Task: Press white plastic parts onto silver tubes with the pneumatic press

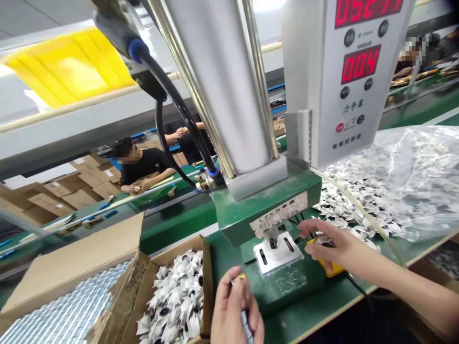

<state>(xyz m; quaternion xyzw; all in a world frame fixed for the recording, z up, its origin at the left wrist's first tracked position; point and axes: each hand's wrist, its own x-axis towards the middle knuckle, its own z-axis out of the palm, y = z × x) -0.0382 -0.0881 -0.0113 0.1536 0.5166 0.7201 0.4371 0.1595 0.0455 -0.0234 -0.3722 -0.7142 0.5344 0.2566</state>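
My left hand is closed around a slim silver metal rod in front of the press. A small yellow-gold tip shows at its fingertips; I cannot tell whether it belongs to the rod. My right hand is over a yellow switch box with a round top, thumb and forefinger apart; nothing held is visible. Between the hands is the green press, its metal fixture plate with two slots on the base. A small light part sits under the press head.
White plastic pieces fill a carton at left, beside a carton of silver rods. More white pieces lie at right by a clear plastic bag. A control box hangs above. Co-workers sit across the green conveyor.
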